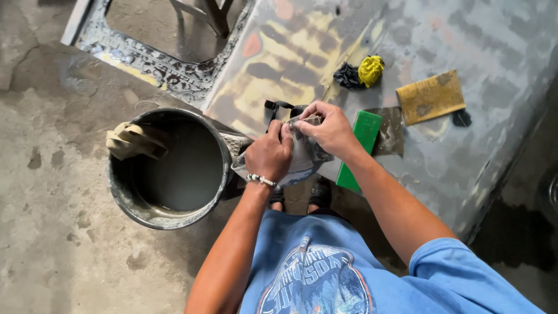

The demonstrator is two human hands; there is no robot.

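Both hands meet over the near edge of a sanded, patchy car panel (442,64). My left hand (268,152) and my right hand (330,127) together pinch a grey, wet sheet of sandpaper (305,158) that hangs down between them. A green sanding block (361,145) lies on the panel just right of my right hand. A bucket (122,192) of murky water stands on the floor to the left of my left hand, with a tan rag (132,141) draped over its rim.
A yellow sheet of sandpaper (430,96), a dark grey sheet (390,131) and a black and yellow cloth (360,72) lie on the panel. The panel has a window opening (168,29) at the top left. The concrete floor (52,244) is stained. My sandalled feet (299,197) show below the panel's edge.
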